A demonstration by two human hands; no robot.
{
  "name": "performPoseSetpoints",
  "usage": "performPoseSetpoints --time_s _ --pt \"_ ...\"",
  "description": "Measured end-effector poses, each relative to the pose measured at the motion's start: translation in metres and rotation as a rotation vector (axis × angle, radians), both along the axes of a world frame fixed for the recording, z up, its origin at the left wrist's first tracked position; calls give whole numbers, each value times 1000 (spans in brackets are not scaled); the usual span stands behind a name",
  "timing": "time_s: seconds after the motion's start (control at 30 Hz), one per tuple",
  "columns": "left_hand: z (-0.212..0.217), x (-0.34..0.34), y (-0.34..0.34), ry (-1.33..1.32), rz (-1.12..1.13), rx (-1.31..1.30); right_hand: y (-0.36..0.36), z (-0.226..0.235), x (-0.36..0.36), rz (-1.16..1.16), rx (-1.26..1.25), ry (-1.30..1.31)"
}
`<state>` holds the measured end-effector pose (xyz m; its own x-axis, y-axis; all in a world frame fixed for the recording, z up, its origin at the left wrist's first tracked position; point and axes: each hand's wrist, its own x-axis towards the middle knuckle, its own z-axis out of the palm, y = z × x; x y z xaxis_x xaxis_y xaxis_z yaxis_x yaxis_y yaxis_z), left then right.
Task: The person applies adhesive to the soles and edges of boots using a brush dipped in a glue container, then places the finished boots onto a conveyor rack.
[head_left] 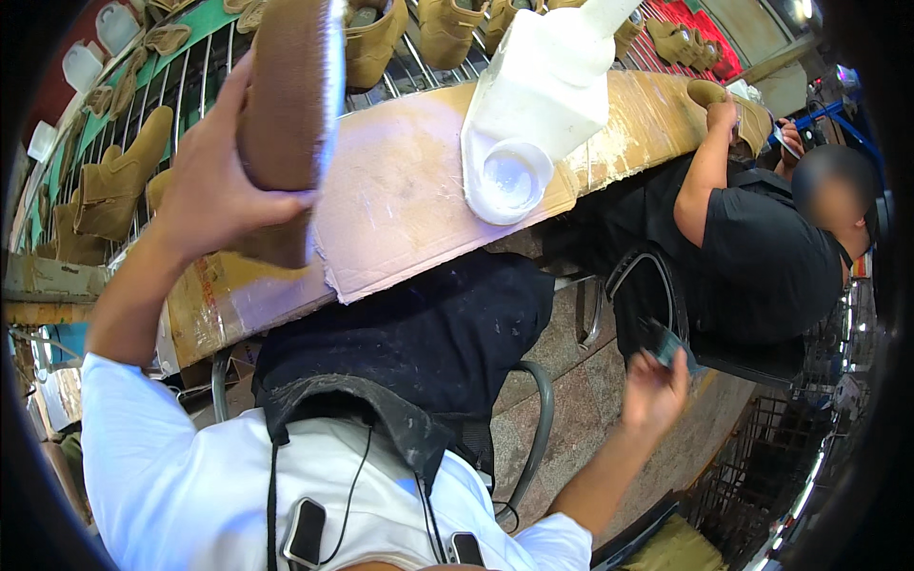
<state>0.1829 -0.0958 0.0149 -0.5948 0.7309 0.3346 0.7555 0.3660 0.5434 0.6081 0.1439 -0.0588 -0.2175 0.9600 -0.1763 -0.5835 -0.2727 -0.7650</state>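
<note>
My left hand [211,181] is raised over the left part of the cardboard-covered bench, its fingers and thumb wrapped round a brown shoe [284,105]. One edge of the shoe shines bright white; its top runs out of the picture. Low on the right, away from the bench, my right hand [655,392] pinches a small dark object with a greenish tint [666,341], too blurred to name. Between the hands, farther off, a cut white plastic jug [543,105] rests on the cardboard [400,205]. White residue shows in the round opening at its near end.
Tan boots [119,190] stand on a metal-barred rack [195,76] behind the bench. At right, a seated co-worker in black [762,257] holds a tan boot [752,124]. A black chair [657,295] stands between us. Wire crates [762,447] are at lower right.
</note>
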Motion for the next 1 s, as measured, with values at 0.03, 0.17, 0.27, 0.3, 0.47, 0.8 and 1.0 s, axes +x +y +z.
performPoseSetpoints --time_s 0.03,0.17,0.27,0.3,0.47,0.8,1.0 --pt "0 -8 -4 2 7 -23 -3 -3 -27 31 -54 -15" --pt "-12 -30 -25 111 92 -209 1 -11 -104 174 -128 39" --pt "-22 -36 -26 98 178 -537 6 -18 -123 228 -121 59" --pt "-28 -38 -17 111 205 -736 6 -18 -128 236 -132 73" --pt "-46 -12 -2 260 209 -981 4 -26 -142 265 -175 138" --pt "-123 43 86 85 -137 21 1 -30 -130 237 -155 239" --pt "-135 38 138 -38 -212 -60 -9 -27 -114 213 -99 205"
